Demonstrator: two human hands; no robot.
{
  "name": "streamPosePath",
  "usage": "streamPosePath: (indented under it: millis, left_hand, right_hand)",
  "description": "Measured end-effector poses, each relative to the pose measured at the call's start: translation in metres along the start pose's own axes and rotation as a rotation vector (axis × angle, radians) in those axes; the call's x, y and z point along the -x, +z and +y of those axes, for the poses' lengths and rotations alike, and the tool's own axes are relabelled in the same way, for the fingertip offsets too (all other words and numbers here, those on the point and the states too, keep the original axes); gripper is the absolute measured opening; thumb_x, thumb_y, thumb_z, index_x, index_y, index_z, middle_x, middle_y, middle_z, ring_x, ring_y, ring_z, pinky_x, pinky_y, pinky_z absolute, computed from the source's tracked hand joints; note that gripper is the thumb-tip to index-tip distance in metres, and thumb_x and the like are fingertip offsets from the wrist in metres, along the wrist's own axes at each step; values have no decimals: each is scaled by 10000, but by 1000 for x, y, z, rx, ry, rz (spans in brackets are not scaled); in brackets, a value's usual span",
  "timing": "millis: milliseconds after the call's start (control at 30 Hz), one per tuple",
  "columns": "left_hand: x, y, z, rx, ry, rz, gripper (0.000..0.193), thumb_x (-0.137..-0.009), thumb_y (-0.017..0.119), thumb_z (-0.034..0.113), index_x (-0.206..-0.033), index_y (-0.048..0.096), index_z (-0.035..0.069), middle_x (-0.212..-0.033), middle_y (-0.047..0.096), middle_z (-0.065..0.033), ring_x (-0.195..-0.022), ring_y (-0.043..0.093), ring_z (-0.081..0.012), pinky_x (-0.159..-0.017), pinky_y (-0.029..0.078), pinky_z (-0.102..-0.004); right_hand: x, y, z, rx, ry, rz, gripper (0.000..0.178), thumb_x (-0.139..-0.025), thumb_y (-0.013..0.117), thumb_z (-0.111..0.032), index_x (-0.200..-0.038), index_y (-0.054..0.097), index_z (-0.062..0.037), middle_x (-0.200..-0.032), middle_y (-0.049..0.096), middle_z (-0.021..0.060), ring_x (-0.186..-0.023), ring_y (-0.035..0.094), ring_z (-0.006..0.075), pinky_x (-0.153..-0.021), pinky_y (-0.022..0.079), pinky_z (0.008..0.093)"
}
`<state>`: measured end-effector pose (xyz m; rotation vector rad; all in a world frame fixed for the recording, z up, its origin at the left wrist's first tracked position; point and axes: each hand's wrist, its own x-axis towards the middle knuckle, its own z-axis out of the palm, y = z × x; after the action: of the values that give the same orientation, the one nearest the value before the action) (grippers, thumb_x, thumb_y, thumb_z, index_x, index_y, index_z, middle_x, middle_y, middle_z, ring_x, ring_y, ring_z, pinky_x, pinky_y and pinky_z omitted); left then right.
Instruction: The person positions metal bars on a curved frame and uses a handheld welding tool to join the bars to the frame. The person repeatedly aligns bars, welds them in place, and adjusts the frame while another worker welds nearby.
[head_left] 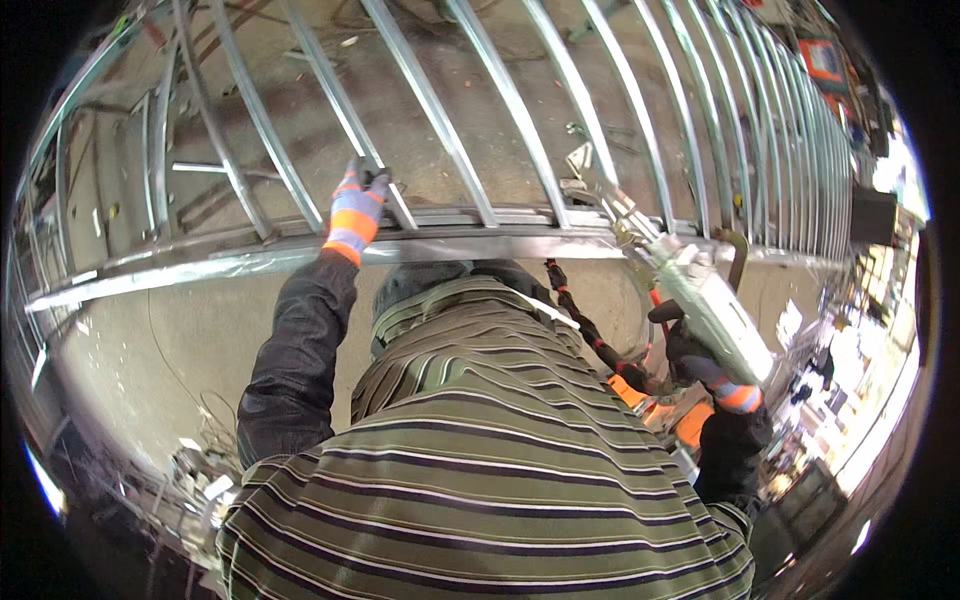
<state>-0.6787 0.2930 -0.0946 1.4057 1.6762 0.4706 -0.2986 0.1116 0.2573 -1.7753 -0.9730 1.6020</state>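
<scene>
A metal grille [500, 110] of long parallel bars fills the upper part of the view, its bars fanning up and away from a heavy bottom rail [300, 255] that runs across the middle. Concrete floor [180, 330] shows through the bars and below the rail. The person's striped shirt [480, 470] takes up the lower centre, bent towards the rail.

The left arm, in a dark sleeve [295, 360], reaches up to the grille. The left hand [357, 210], in a grey glove with orange bands, is closed around the foot of one bar, just above the rail.

At the right, a grey power tool [705, 300] lies slanted, its working end [610, 200] up against the grille where a bar meets the rail. The right hand [700, 365], in a matching glove with an orange-banded cuff, is wrapped around the tool's rear body, fingers curled shut on it. A dark side handle [738, 255] sticks up from the tool beside the rail. A black and red cable [585, 325] trails from near the rail down towards the right hand.

Cluttered workshop goods [830, 60] sit far off at the upper right edge, too small to tell apart.
</scene>
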Motion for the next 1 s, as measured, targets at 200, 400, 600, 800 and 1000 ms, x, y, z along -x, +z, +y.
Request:
streamPosePath:
  millis: [200, 400, 600, 800, 1000]
  left_hand:
    - [-4, -1, -18, 445, -155, -214, 700, -894, 787, 228, -1486, 479, 18, -1097, 726, -155, -943, 675, -201, -876, 536, -337]
    - [5, -17, 0, 350, -165, -332, 616, -929, 750, 89, -1472, 483, -20, -1163, 705, -66, -1006, 631, -121, -880, 521, -271]
    - [10, -16, 1, 295, -42, -231, 685, -919, 763, 183, -1517, 448, 72, -1140, 711, -175, -989, 696, -258, -873, 553, -377]
    - [17, -16, -5, 349, -43, -197, 727, -920, 774, 261, -1519, 439, 22, -1220, 695, -224, -1036, 715, -289, -902, 565, -370]
    - [20, -16, -2, 193, -23, -164, 752, -933, 757, 350, -1525, 431, 21, -1243, 686, -255, -1080, 712, -335, -943, 547, -380]
  right_hand:
    - [-89, 50, -67, 873, -192, 11, 379, -962, 577, -68, -1322, 586, 49, -1101, 705, 121, -899, 660, 150, -742, 507, 242]
    - [-213, 27, -115, 399, 172, -792, 524, -954, 617, -195, -1377, 486, 85, -1088, 706, 102, -964, 676, 157, -789, 536, 232]
    - [-292, 25, -44, 262, 298, -886, 763, -829, 845, -270, -1447, 496, 12, -1210, 694, 148, -1064, 683, 189, -873, 566, 302]
    - [-326, 33, 19, 142, -56, -1042, 819, -761, 931, -215, -1454, 536, -34, -1331, 673, 161, -1155, 690, 232, -974, 566, 347]
    - [-335, 32, 35, 213, -59, -1057, 667, -832, 857, -83, -1434, 571, -54, -1382, 641, 173, -1153, 696, 230, -976, 574, 351]
